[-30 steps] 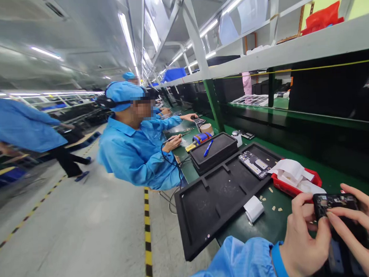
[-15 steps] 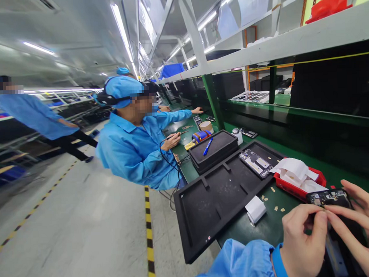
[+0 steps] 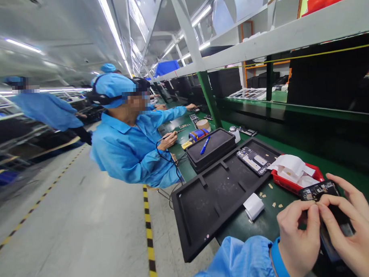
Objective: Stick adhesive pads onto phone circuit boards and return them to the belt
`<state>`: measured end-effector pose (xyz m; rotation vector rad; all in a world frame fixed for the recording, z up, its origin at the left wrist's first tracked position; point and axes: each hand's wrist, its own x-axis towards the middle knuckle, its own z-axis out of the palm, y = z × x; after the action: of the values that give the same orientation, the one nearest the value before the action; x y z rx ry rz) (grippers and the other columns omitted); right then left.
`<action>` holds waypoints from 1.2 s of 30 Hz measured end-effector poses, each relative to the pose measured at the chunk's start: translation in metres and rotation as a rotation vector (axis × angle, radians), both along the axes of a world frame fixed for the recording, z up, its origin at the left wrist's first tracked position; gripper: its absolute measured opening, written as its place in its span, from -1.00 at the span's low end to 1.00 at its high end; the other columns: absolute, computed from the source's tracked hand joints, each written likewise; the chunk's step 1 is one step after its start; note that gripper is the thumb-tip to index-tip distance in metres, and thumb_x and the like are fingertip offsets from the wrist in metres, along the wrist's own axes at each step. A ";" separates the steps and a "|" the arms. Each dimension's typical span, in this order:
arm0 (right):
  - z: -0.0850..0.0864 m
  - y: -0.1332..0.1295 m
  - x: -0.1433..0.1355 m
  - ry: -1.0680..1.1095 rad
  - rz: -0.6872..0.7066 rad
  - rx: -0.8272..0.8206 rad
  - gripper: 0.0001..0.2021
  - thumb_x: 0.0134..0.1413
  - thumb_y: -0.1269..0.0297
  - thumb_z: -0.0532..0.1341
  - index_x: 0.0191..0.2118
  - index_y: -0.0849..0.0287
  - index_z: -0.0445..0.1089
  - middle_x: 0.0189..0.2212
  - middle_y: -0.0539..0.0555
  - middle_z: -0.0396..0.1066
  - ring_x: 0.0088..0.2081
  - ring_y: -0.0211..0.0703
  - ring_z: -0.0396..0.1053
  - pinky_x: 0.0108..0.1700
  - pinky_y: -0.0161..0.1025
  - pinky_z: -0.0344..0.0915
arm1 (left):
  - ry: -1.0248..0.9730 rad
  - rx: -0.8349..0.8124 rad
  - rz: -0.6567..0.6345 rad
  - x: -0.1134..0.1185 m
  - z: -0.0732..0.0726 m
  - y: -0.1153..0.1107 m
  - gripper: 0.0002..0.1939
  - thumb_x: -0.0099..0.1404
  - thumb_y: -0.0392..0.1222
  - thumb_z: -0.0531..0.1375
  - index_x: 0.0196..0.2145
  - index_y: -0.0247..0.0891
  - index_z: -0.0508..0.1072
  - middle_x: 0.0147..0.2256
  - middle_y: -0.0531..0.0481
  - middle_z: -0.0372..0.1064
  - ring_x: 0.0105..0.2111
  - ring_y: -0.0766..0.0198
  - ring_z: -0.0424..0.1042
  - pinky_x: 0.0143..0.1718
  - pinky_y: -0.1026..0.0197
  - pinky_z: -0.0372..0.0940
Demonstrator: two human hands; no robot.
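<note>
At the lower right, an opened phone (image 3: 321,188) with bare circuit parts along its top edge is held tilted between my hands. My left hand (image 3: 297,235), with a blue band at the wrist, is closed in a pinch over the phone's upper part; whatever is in its fingertips is too small to make out. My right hand (image 3: 354,229) grips the phone from the right, one finger stretched behind the top edge. Its thumb and forefinger meet my left fingertips. My hands cover much of the phone's lower part.
A red bin (image 3: 284,181) with white paper strips sits behind the phone. Left of it lies a black tray (image 3: 211,210) bearing another opened phone (image 3: 253,160). A folded white paper (image 3: 253,206) and small tan pieces lie nearby. A co-worker (image 3: 127,140) sits beyond stacked trays (image 3: 215,143).
My hands and the phone have shifted slightly left and up in view, still pinched together. The co-worker's outstretched arm has moved slightly, and a walking person in the background has moved right.
</note>
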<state>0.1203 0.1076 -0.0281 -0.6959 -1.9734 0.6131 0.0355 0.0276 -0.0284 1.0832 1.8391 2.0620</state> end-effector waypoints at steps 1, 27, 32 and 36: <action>0.003 -0.001 0.000 -0.025 0.004 0.001 -0.80 0.26 0.03 0.19 -0.21 0.02 0.44 0.31 0.13 0.20 0.30 0.33 0.22 0.30 0.35 0.13 | 0.003 0.004 -0.012 -0.002 0.002 0.000 -0.75 0.42 -0.19 0.15 -0.31 -0.30 0.60 -0.39 -0.11 0.60 -0.41 0.23 0.57 -0.33 0.29 0.47; 0.076 0.104 -0.079 -0.482 0.394 0.062 -0.84 0.05 0.43 0.39 -0.48 0.20 0.44 -0.33 0.07 0.40 -0.33 -0.19 0.31 -0.19 -0.17 0.24 | -0.409 -0.101 -0.405 -0.013 0.002 0.009 -0.56 0.31 -0.23 0.22 0.13 -0.34 0.46 -0.53 0.15 0.28 -0.58 0.45 0.30 -0.53 0.42 0.31; 0.092 0.068 -0.036 -0.202 0.227 -0.003 -0.86 0.22 0.33 0.29 -0.39 0.18 0.41 -0.35 0.04 0.44 -0.35 -0.23 0.38 -0.22 -0.21 0.35 | -0.451 -0.032 -0.304 -0.016 0.009 0.007 -0.60 0.30 -0.21 0.25 0.09 -0.32 0.46 -0.41 0.02 0.52 -0.42 0.32 0.54 -0.36 0.35 0.46; 0.094 0.013 0.010 -0.032 0.072 -0.012 -0.89 0.15 0.41 0.32 -0.40 0.15 0.45 -0.33 0.04 0.41 -0.28 -0.19 0.41 -0.22 -0.21 0.38 | -0.295 0.069 -0.182 -0.014 0.013 0.003 -0.69 0.31 -0.24 0.27 0.01 -0.30 0.51 -0.57 0.16 0.41 -0.58 0.41 0.45 -0.53 0.44 0.36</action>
<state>0.1298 0.1208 0.0664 -0.6484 -2.0329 0.6616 0.0210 0.0302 -0.0152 0.8688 1.4841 2.0626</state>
